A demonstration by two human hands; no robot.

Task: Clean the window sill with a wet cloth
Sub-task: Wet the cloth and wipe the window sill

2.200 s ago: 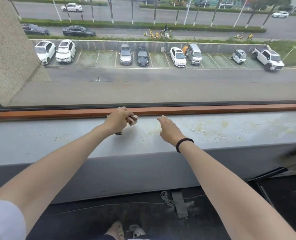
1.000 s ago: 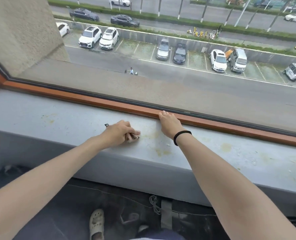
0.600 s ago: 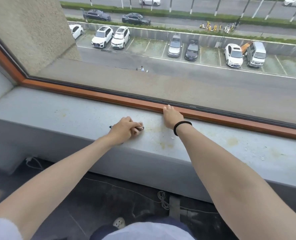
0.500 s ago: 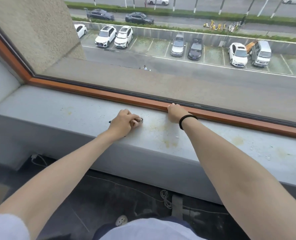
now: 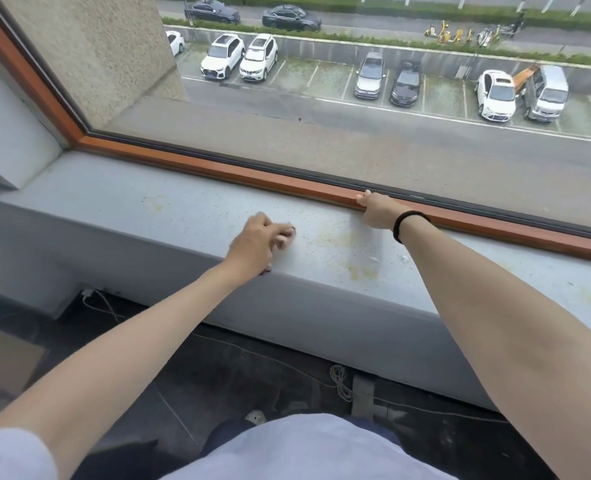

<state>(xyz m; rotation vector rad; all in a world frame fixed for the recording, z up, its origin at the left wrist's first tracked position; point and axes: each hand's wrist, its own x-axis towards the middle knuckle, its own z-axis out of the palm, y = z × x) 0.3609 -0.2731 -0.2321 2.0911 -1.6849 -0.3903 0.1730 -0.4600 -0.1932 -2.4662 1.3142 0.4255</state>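
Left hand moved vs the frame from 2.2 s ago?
Yes. The left hand, gripping the cloth, has drawn back from the orange window frame toward the window sill's front edge, still left of the yellow stain.

Soft, overcast daylight enters above the window frame (image 5: 218, 169) and lights the sill (image 5: 169, 209) just below it evenly, with faint shadows. The floor (image 5: 238, 368) well below the frame is dim. The left hand (image 5: 257, 239) is slightly motion-blurred; straight lines bow near the edges
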